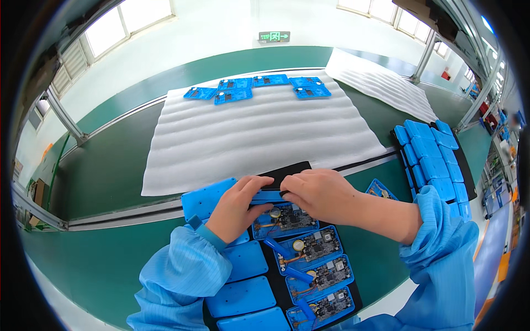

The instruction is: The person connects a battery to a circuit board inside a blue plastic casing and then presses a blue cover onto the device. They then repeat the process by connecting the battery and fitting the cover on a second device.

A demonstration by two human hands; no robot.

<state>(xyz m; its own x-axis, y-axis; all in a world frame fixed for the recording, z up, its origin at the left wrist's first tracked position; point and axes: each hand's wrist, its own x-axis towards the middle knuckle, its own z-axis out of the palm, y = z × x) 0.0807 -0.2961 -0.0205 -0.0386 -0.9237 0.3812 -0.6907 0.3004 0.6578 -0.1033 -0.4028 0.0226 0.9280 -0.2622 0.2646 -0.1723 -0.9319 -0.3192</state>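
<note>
My left hand point(238, 208) is closed on a blue plastic case half point(269, 196), seen nearly edge-on between thumb and fingers. Opposite it, my right hand point(319, 193) pinches a small black piece point(284, 193) against the same case half; its exact kind is hard to make out. Just below lies an open blue case point(287, 219) with a circuit board and a round cell inside. Nearer to me, several similar open cases point(312, 251) hold boards, wires and blue cylindrical batteries point(299, 275). A column of closed-looking blue covers point(241, 296) lies to their left.
A white foam sheet point(248, 138) covers the far bench, with several blue cases point(234, 95) near its back edge. Stacked blue cases point(433, 160) stand on a black board at right. One more case point(381, 189) lies beside my right forearm. Metal posts point(63, 116) flank the bench.
</note>
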